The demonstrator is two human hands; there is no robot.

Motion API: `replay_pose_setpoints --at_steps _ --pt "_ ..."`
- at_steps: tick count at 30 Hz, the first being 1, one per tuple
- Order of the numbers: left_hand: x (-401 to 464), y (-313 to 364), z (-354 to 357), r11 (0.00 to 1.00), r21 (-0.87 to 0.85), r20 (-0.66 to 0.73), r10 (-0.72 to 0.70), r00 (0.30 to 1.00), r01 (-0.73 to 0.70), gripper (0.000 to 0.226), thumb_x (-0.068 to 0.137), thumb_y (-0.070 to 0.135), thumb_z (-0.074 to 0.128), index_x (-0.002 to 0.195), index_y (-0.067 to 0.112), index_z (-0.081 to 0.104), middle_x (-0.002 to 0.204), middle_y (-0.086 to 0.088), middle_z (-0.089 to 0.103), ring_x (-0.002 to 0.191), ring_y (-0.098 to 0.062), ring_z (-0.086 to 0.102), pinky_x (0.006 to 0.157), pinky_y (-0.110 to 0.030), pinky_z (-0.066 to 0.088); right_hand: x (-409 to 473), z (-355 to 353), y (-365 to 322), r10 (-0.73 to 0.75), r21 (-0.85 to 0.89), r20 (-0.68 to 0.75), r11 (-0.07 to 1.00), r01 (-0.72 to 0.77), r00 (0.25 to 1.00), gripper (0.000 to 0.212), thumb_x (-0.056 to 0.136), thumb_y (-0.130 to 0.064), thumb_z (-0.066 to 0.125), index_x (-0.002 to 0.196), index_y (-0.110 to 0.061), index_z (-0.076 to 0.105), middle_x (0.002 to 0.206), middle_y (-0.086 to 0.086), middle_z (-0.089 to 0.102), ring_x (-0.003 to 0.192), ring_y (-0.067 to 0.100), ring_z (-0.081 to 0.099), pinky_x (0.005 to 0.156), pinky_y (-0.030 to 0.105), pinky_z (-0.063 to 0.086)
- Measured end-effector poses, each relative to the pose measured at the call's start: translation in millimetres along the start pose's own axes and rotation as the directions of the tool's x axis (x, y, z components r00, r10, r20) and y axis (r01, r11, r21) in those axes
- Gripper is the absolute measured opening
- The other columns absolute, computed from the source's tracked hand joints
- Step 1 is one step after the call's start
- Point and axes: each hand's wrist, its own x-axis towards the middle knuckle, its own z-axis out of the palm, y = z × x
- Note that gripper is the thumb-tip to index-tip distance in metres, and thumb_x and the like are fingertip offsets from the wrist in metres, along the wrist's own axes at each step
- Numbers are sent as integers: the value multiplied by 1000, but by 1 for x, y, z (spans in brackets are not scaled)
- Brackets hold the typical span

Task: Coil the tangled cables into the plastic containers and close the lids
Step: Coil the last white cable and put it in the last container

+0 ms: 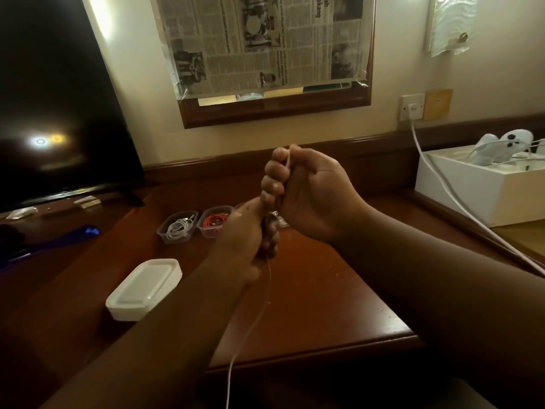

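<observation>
With both fists raised over desk [309,305], my right hand [306,193] and left hand [250,240] clench 1 thin white cable [250,323], right stacked above left.

Cream wall [141,93], dark television [53,98], newspaper-covered mirror [265,42], wooden desk [318,296]

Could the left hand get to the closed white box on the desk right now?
Probably yes, but not freely: the closed white box sits beside the left forearm with nothing between, yet the left hand grips the thin white cable.

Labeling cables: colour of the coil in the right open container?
Red, head view.
</observation>
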Motion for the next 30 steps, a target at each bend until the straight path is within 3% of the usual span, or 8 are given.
replay_pose_setpoints --at_steps 3,8,10,13,17,22,26,30 --pt "-4 -9 1 994 104 37 -31 999 27 26 101 31 51 86 18 68 52 -1 40 41 -11 29 45 -27 21 5 2 4 -283 -511 -154 843 168 947 26 106 -21 31 92 -12 51 73 3 52 66 17 52 67 30 45" --pt "-2 -1 -18 633 705 152 307 940 -321 26 99 18 55 78 23 70 58 5 56 44 -8 45 41 -25 34 2 -18 10 -182 -845 154 -533 34 971 22 104 -28 40 103 -14 57 86 -7 51 86 17 58 71 28 42" --pt "0 3 -31 201 865 309 507 805 -459 21 95 30 59 80 20 70 65 6 64 56 -7 57 50 -31 46 -3 -23 10 -159 -823 111 -568 1 981 32 105 -39 32 90 -19 53 79 -10 49 74 13 54 62 29 38" --pt "5 12 -46 65 877 340 615 712 -475 34 85 53 66 68 24 63 59 8 61 54 -5 57 47 -27 45 -3 -21 11 -154 -922 -118 -350 -166 981 58 103 -55 24 83 -14 61 66 -4 51 56 11 47 52 28 36" --pt "9 21 -44 642 593 235 440 867 -486 37 76 46 73 71 11 64 56 6 57 50 -9 52 48 -21 42 -7 -17 6 239 -699 -245 628 -342 939 58 103 -52 27 64 -13 46 48 -4 31 40 13 19 40 25 19" --pt "4 2 -27 964 162 68 205 976 -213 23 84 39 63 67 25 68 53 1 40 43 -12 32 45 -25 21 -8 -8 1 113 -69 62 992 -109 992 50 98 -46 25 62 -14 41 51 -1 29 45 16 25 46 27 25" --pt "0 -14 -14 968 228 51 98 994 -107 23 100 30 53 85 27 70 54 1 39 44 -10 31 43 -23 22 -3 -7 8 -180 -341 -27 926 160 983 45 101 -43 23 78 -11 45 66 5 37 58 18 37 59 30 35" --pt "-7 -7 -17 786 572 200 143 969 -233 27 102 11 49 81 24 62 46 9 48 41 -2 37 43 -17 30 -4 -20 25 -399 -977 212 -107 184 892 30 103 -30 37 94 -9 57 83 5 59 70 12 52 64 19 39"
